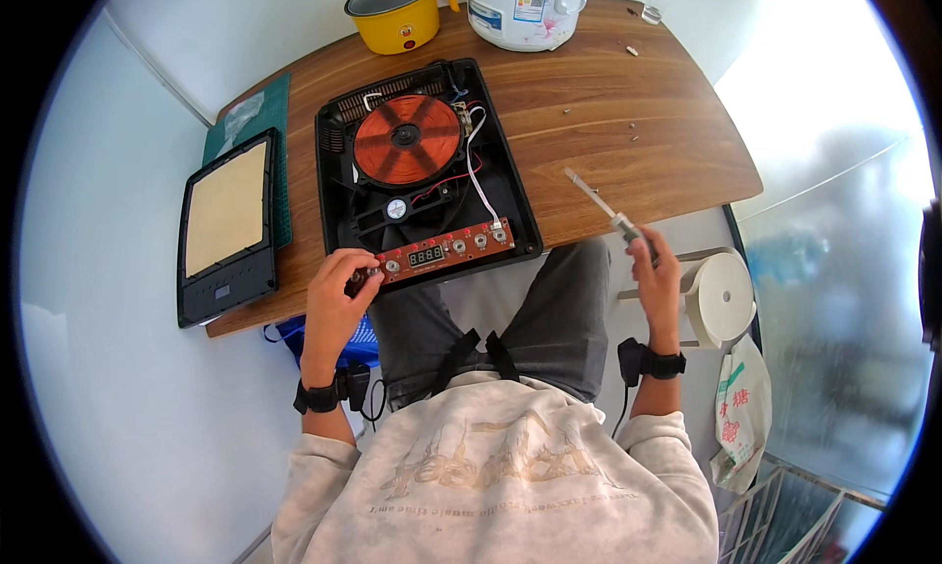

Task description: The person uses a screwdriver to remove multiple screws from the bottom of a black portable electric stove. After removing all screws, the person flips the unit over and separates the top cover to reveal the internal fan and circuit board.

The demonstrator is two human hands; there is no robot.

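An opened induction cooker base (pixel 525 220), a black plastic housing, lies on the table in front of me. Inside it sit a round copper coil (pixel 392 157), a fan hub (pixel 396 209) and a white ribbon cable. A long reddish control circuit board (pixel 446 253) with a small display and several buttons runs along its near edge. My left hand (pixel 341 284) is closed at the board's left end, thumb and fingers pinching it there. Off to the right, my right hand (pixel 657 269) grips a screwdriver (pixel 601 201), its shaft pointing up and left, away from the cooker.
The cooker's top panel (pixel 228 225) lies to the left, partly on a green mat (pixel 280 112). At the back stand a yellow pot (pixel 397 24) and a white rice cooker (pixel 520 14). Small screws (pixel 634 125) dot the wooden table (pixel 667 161). A stool (pixel 726 299) stands at right.
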